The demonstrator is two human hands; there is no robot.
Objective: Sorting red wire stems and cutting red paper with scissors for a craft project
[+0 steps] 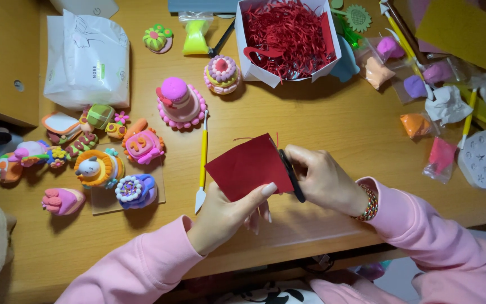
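Observation:
My left hand (226, 214) pinches the lower edge of a dark red sheet of paper (243, 166) held just above the wooden table (322, 124). My right hand (322, 177) grips black scissors (292, 175) at the sheet's right edge; the blades are mostly hidden behind the paper. A thin red strip curls off the sheet's top. Both wrists wear pink sleeves, and a beaded bracelet sits on the right one.
A white box (248, 62) of red paper shreds stands at the back. Several clay cakes and figures (142, 146) lie left, beside a white wipes pack (88, 59). A yellow sculpting tool (202, 163) lies left of the paper. Bagged clay lumps (414, 124) and moulds crowd the right.

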